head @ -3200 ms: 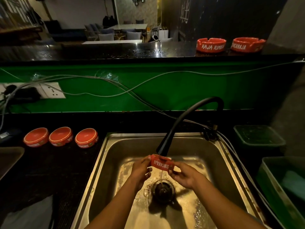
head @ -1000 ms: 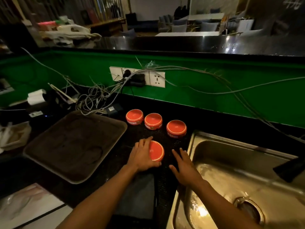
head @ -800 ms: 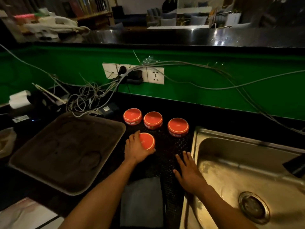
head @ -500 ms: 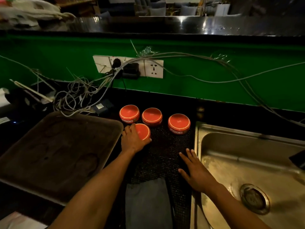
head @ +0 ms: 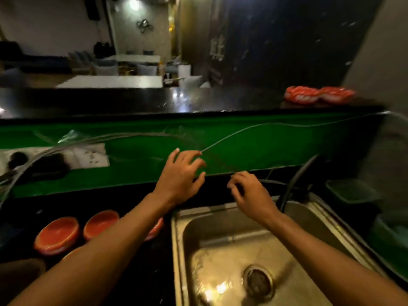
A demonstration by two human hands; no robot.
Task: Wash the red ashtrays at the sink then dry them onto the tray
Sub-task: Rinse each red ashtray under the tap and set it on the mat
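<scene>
Plainly, both hands are raised and hold nothing. The left hand [head: 180, 176] has its fingers spread apart in front of the green wall [head: 254, 149]; the right hand [head: 250, 194] has its fingers loosely curled, and is empty too. Below the right hand lies the steel sink [head: 223, 235], with a film of water shining around the drain [head: 258, 282] and no ashtray in it. The black faucet [head: 295, 180] stands just right of that hand. Down and left of the left hand, washed red ashtrays [head: 57, 235] rest upside down on the dark counter [head: 154, 272], one partly hidden by the forearm. Far up and right of both hands, two more red ashtrays [head: 318, 95], blurred, sit on the upper ledge [head: 154, 100]. Right of the sink are green bins [head: 351, 191]; their contents cannot be made out.
</scene>
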